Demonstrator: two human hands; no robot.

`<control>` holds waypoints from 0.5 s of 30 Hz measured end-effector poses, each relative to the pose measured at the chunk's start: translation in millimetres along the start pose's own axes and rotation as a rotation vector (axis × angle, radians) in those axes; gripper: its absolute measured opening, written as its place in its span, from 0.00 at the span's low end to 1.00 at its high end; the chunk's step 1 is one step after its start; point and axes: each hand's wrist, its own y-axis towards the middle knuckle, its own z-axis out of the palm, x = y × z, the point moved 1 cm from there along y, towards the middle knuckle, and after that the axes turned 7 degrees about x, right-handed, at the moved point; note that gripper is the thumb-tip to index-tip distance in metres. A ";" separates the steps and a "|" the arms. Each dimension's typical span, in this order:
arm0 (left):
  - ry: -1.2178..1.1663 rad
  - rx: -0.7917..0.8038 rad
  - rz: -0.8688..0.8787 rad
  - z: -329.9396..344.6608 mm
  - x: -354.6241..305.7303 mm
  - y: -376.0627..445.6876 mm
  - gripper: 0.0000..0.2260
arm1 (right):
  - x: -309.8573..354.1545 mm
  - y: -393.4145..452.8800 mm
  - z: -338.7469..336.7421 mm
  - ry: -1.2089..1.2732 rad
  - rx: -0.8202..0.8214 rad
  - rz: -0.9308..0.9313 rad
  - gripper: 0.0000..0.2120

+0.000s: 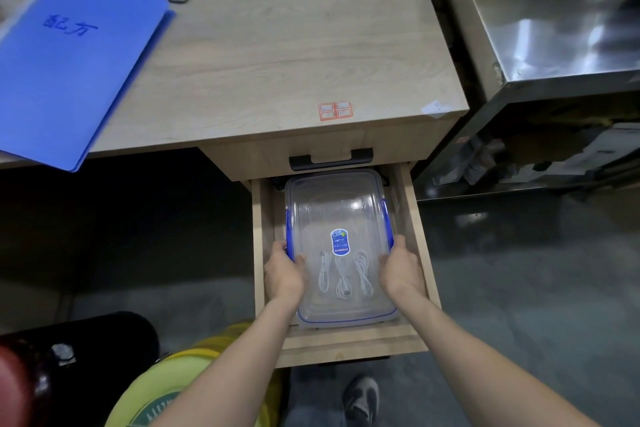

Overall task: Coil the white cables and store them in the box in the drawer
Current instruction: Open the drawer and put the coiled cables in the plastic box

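The blue folder (65, 59) bears handwritten "配方"; the box lid's sticker (339, 242) is unreadable.

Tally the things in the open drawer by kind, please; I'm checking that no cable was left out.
White cables, coiled, inside the box: 3
Clear box with blue clips, lid on: 1
Total: 4

Drawer (408, 239) open below bench (277, 45); box (339, 204) in drawer; three cables (343, 276) side by side in box.
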 end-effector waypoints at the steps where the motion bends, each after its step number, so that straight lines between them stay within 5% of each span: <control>1: 0.007 0.001 0.001 -0.2 -0.6 -0.6 0.10 | 0.5 -0.8 -0.1 -0.006 -0.006 0.001 0.12; 11: 0.204 0.057 0.036 -2.5 -8.3 -12.3 0.17 | 0.0 -0.3 -4.7 -0.031 0.040 -0.011 0.12; 15: 0.405 0.064 0.330 -7.2 -4.7 -33.6 0.33 | 1.5 -4.5 -9.6 -0.055 0.050 -0.032 0.15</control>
